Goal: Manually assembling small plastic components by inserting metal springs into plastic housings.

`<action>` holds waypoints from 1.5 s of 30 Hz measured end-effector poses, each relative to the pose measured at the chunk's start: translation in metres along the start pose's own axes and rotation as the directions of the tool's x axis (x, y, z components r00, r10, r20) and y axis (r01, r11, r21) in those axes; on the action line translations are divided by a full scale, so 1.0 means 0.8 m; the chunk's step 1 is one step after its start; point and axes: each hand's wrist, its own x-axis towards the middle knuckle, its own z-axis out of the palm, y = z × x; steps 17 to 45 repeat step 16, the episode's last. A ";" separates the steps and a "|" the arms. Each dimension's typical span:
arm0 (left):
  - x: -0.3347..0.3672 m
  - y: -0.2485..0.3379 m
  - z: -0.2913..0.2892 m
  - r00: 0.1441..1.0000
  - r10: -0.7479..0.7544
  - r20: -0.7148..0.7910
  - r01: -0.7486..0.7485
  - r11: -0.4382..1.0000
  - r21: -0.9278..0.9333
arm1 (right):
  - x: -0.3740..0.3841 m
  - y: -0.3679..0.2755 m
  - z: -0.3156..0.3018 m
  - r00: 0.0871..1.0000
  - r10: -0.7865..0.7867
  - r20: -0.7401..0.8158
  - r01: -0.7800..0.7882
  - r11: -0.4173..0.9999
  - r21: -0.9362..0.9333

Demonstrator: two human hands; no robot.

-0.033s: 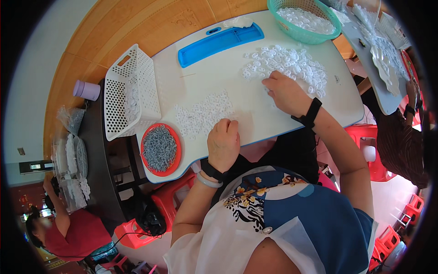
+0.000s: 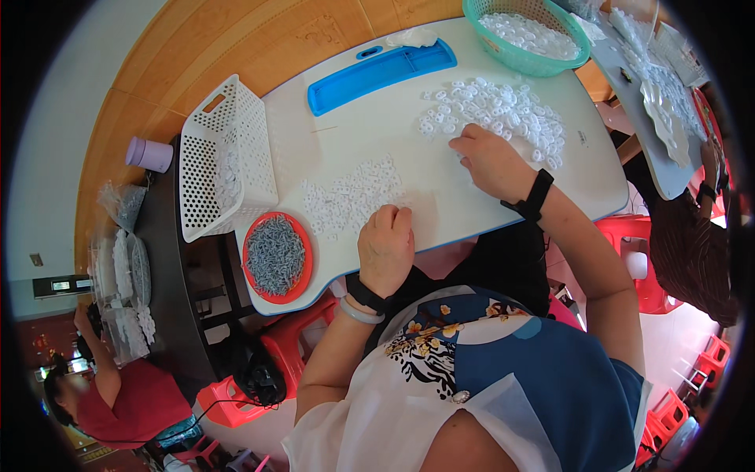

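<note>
My right hand (image 2: 495, 161) is closed in a pinch at the near edge of a pile of larger white looped plastic pieces (image 2: 519, 110). Whatever lies between its fingertips is too small to make out. At the table's front edge rests my left hand (image 2: 385, 250), its fingers curled and closed, right beside a spread of small white plastic pieces (image 2: 354, 193). The back of that hand hides whatever it may hold. Further left, a round red tray (image 2: 309, 267) is filled with grey screws or plugs (image 2: 275, 253).
A white perforated basket (image 2: 198, 177) with white pieces stands at the table's left. At the back lie a blue tray (image 2: 338, 98) and a green basket (image 2: 582, 57) of white parts. People sit to the far left and right; red stools (image 2: 629, 228) surround the table (image 2: 440, 185).
</note>
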 end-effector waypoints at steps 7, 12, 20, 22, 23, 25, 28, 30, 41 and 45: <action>-0.002 -0.008 0.001 1.000 -0.020 -0.012 0.020 1.000 -0.004 | 0.006 -0.003 -0.001 0.996 -0.039 -0.082 0.064 0.941 0.332; -0.002 -0.010 -0.001 0.998 -0.019 -0.056 0.017 0.999 -0.033 | 0.008 -0.014 -0.005 1.000 -0.008 -0.026 0.013 0.984 0.178; -0.001 -0.002 -0.010 0.990 -0.135 -0.032 0.127 0.976 -0.176 | 0.017 -0.010 0.004 0.998 -0.030 0.060 0.022 0.991 0.135; -0.001 -0.002 -0.010 0.990 -0.135 -0.032 0.127 0.976 -0.176 | 0.017 -0.010 0.004 0.998 -0.030 0.060 0.022 0.991 0.135; -0.001 -0.002 -0.010 0.990 -0.135 -0.032 0.127 0.976 -0.176 | 0.017 -0.010 0.004 0.998 -0.030 0.060 0.022 0.991 0.135; -0.001 -0.002 -0.010 0.990 -0.135 -0.032 0.127 0.976 -0.176 | 0.017 -0.010 0.004 0.998 -0.030 0.060 0.022 0.991 0.135; -0.001 -0.002 -0.010 0.990 -0.135 -0.032 0.127 0.976 -0.176 | 0.017 -0.010 0.004 0.998 -0.030 0.060 0.022 0.991 0.135; -0.001 -0.002 -0.010 0.990 -0.135 -0.032 0.127 0.976 -0.176 | 0.017 -0.010 0.004 0.998 -0.030 0.060 0.022 0.991 0.135; -0.001 -0.002 -0.010 0.990 -0.135 -0.032 0.127 0.976 -0.176 | 0.017 -0.010 0.004 0.998 -0.030 0.060 0.022 0.991 0.135; -0.001 -0.002 -0.010 0.990 -0.135 -0.032 0.127 0.976 -0.176 | 0.017 -0.010 0.004 0.998 -0.030 0.060 0.022 0.991 0.135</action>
